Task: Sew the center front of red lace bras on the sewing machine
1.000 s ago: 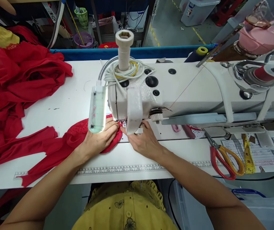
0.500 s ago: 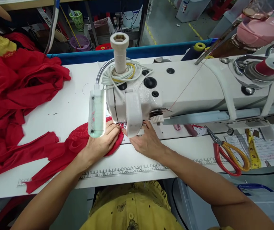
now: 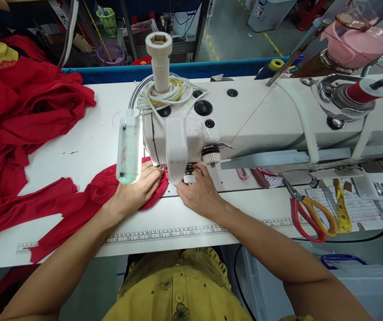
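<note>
A red garment piece with a lace-patterned part [image 3: 106,180] runs from the left to the needle area of a white sewing machine [image 3: 178,142]. My left hand [image 3: 137,187] is on this cloth, fingers together and bent over it, the tips close to the presser foot. On the other side of the needle, my right hand [image 3: 199,191] curls in under the machine head. The head's white front cover hides part of its fingers, so what they pinch there cannot be made out. A lit lamp [image 3: 129,149] hangs over the left hand's knuckles.
A heap of red cloth [image 3: 27,102] covers the table's left side. Scissors with red and orange handles [image 3: 311,214], a yellow tape measure [image 3: 343,209] and a written sheet [image 3: 361,203] lie at right. A ruler strip [image 3: 164,234] runs along the front edge. Red thread spool [image 3: 361,91] sits on the machine.
The whole view has shifted slightly, so everything sits a little further left and up. Both hands stay by the needle, the cloth still under the left one.
</note>
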Motion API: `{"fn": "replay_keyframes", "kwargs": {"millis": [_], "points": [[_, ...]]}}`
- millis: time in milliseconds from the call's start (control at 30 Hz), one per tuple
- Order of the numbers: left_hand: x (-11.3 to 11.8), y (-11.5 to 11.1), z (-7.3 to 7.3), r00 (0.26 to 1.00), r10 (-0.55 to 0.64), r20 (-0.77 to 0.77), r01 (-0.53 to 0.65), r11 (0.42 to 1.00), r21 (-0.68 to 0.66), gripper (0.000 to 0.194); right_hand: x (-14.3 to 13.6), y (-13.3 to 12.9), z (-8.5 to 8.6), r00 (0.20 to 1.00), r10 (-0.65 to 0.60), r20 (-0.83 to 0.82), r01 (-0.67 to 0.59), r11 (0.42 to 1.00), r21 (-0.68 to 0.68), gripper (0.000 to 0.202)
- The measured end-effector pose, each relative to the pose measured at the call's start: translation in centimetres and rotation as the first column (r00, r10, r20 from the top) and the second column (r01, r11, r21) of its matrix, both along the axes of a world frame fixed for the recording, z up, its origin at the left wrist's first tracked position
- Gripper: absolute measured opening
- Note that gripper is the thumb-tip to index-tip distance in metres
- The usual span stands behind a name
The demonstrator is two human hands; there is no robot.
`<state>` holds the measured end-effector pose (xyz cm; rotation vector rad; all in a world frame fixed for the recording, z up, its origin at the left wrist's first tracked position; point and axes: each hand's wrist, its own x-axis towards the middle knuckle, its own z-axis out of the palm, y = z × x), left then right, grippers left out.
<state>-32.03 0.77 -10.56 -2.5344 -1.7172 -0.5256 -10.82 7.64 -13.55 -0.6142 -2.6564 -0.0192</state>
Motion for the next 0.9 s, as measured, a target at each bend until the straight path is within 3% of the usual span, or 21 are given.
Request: {"fn": "replay_keyframes", "kwargs": {"millis": [200,400,533,600,667,733,800,900], "points": [[-0.3,0.2,-0.7,1.0,-0.006,0.028,0.005,1.0,0.028,0.024,0.0,0.1,0.1,0.998,-0.003,-0.063,0.005,1.0,0.029,0.023],[-0.5,-0.1,-0.7,0.996,0.014,0.088,-0.016,1.0,0.015,0.027,-0.2,0.4,-0.2,0.975,-0.043,-0.216,0.048,0.999,0.019,0.026],[-0.6,-2.3,0.2,0.998,0.004,0.069,0.0,0.999,-0.054,0.029,-0.2,0.4,-0.3,0.967,-0.068,-0.244,0.063,0.998,-0.029,0.027],[-0.1,-4.3,0.7,0.999,0.021,0.05,-0.021,1.0,-0.001,0.028,-0.2,0.3,-0.4,0.966,-0.072,-0.248,0.065,0.997,-0.037,0.027],[1.2,-6.5,1.1,0.991,0.131,0.025,-0.133,0.983,0.125,0.024,-0.3,0.3,-0.5,0.963,-0.069,-0.261,0.062,0.997,-0.035,0.027],[3.0,-8.4,1.1,0.952,0.306,0.005,-0.298,0.923,0.241,0.02,-0.3,0.2,-0.5,0.959,-0.068,-0.275,0.06,0.998,-0.037,0.026],[4.8,-9.7,0.6,0.897,0.44,-0.035,-0.416,0.87,0.265,0.027,-0.4,0.2,-0.6,0.957,-0.07,-0.282,0.057,0.997,-0.051,0.027],[6.6,-10.5,-0.6,0.844,0.531,-0.073,-0.505,0.834,0.223,0.025,-0.3,0.1,-0.6,0.959,-0.065,-0.276,0.048,0.997,-0.067,0.027]]}}
